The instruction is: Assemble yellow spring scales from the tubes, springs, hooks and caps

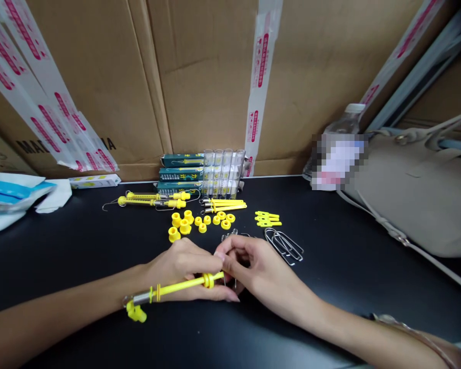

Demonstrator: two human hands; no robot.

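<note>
Near the table's front, my left hand (184,264) is closed around the yellow rod of a spring scale (179,286). The rod lies slanted, with a metal spring and a bright yellow end piece (137,311) at its left end, near my wrist. A yellow ring cap (208,280) sits near its right end. My right hand (261,264) touches the left fingertips and pinches a thin metal wire hook (235,283) at the rod's right end; fingers hide most of it. Beyond the hands lie yellow caps and rings (185,226) and several bent wire hooks (284,245).
Two assembled spring scales (151,201), yellow rods with springs (226,205) and small yellow pieces (268,219) lie farther back. Behind them are clear tubes (223,174) and green boxes (180,174). A bottle (349,123) and grey bag (415,189) stand right; cardboard (207,77) walls the back.
</note>
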